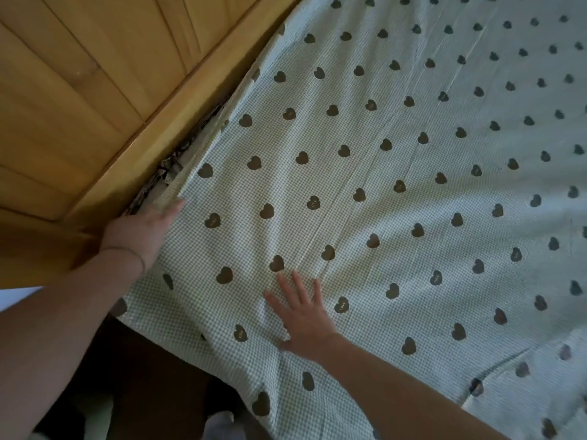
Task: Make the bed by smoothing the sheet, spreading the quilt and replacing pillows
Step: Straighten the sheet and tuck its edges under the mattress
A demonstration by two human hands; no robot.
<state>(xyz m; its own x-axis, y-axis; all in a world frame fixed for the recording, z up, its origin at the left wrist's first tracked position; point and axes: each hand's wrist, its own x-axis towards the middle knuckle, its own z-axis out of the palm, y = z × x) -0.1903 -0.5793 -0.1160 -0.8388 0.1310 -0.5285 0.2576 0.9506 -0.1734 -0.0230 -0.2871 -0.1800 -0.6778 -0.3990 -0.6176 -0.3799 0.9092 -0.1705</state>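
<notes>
Sheet (397, 173) with a fine check and dark hearts covers the bed, filling the right and centre of the frame; its creases run from lower left toward upper right. Your right hand (305, 315) lies flat on it at lower centre, fingers straight and spread, gripping nothing. Your left hand (143, 230) is at the sheet's left edge beside the wooden headboard (95, 90) at upper left, fingers against the fabric there; you cannot tell whether they pinch it.
</notes>
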